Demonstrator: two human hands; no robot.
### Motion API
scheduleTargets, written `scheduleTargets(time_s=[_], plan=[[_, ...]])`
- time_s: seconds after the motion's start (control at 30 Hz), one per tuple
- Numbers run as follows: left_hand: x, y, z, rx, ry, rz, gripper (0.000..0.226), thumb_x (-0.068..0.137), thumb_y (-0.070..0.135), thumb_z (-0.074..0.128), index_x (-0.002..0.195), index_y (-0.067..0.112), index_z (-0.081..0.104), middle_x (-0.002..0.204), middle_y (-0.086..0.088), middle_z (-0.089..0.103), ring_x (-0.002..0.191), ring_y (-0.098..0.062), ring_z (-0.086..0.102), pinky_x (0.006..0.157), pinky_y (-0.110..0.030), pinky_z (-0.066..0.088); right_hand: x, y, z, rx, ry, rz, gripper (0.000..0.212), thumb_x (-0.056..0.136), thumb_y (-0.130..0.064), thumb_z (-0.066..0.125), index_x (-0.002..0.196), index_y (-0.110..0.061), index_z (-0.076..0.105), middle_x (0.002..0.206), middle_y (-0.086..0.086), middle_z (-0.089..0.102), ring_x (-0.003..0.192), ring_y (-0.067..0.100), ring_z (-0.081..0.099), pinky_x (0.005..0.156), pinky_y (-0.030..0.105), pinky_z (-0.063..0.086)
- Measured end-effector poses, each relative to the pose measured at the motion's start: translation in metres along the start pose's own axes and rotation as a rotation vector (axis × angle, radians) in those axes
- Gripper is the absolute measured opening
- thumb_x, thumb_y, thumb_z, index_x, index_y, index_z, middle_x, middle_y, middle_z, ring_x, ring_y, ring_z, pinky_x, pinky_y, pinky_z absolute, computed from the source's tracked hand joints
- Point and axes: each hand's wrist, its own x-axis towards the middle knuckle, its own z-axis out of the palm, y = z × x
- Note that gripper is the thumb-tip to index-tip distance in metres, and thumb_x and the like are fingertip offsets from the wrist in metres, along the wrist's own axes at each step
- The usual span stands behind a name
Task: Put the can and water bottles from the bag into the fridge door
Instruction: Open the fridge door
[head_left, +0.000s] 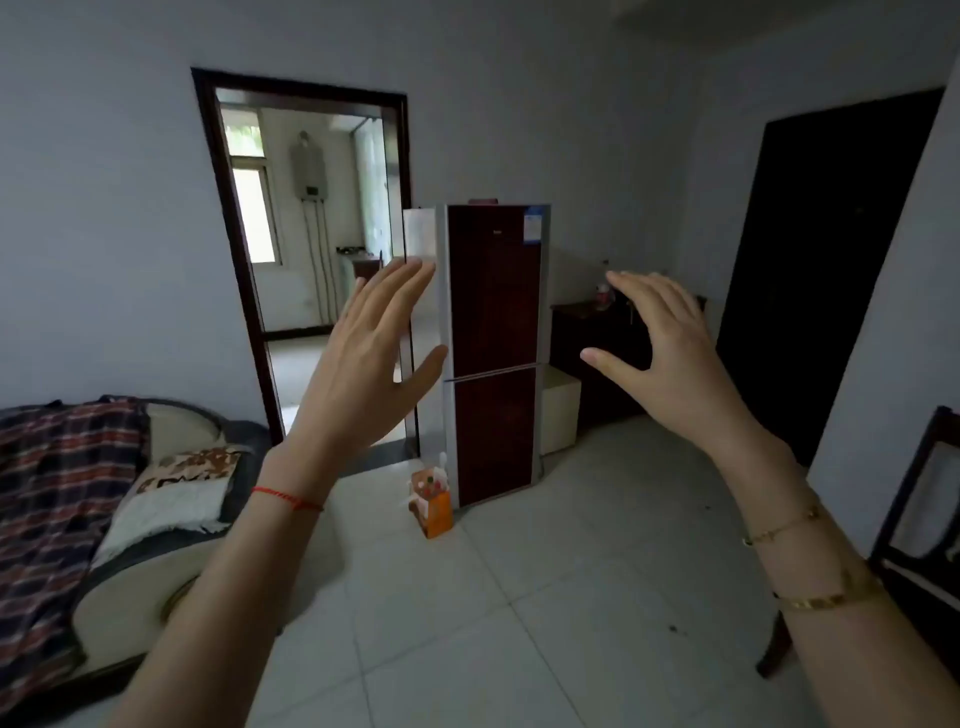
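Note:
A tall dark red two-door fridge (493, 322) stands across the room with both doors closed. On the floor at its left foot sits a small orange and white bag (432, 501); its contents are too small to make out. My left hand (371, 364) is raised in front of me, fingers spread, holding nothing. My right hand (670, 353) is raised too, fingers apart and slightly curled, empty. Both hands are well short of the fridge and the bag.
A sofa (130, 519) with a plaid blanket and a cushion lines the left. An open doorway (311, 260) leads to another room left of the fridge. A dark cabinet (597, 353) stands right of the fridge, and a dark chair (919, 545) at the right edge. Pale tiled floor lies between.

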Motion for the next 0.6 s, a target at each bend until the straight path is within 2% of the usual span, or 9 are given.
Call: scheduleTargets(time_s=[0.23,0.47,0.6], plan=[[-0.02,-0.005,0.042,0.005,-0.098,-0.044,0.07,0.095,0.037,0.053,0.155,0.014,0.025,0.161,-0.006,0.03,0.152,-0.021,0.019,0.125,-0.041,0.015,-0.022,0.028,0.041,0.015,-0.066,0.047,0.075,0.085,-0.044,0.064,0.148,-0.023,0.029,0.155,-0.005,0.028,0.147,0.015,0.016,0.121,0.035,0.016],[-0.027,-0.02,0.086,-0.041,-0.151,-0.092,0.072,0.094,0.034,0.056,0.155,0.012,0.025,0.16,-0.008,0.032,0.152,-0.022,0.021,0.122,-0.049,0.023,-0.023,0.057,0.085,0.027,-0.123,0.078,0.074,0.085,-0.045,0.063,0.148,-0.024,0.03,0.155,-0.007,0.028,0.147,0.011,0.015,0.119,0.03,0.012],[-0.025,-0.036,0.112,-0.055,-0.18,-0.118,0.071,0.094,0.032,0.056,0.155,0.011,0.025,0.159,-0.009,0.033,0.151,-0.023,0.023,0.124,-0.046,0.018,-0.009,0.073,0.11,0.025,-0.162,0.111,0.074,0.085,-0.045,0.063,0.148,-0.023,0.031,0.154,-0.005,0.03,0.146,0.012,0.016,0.117,0.027,0.012]])
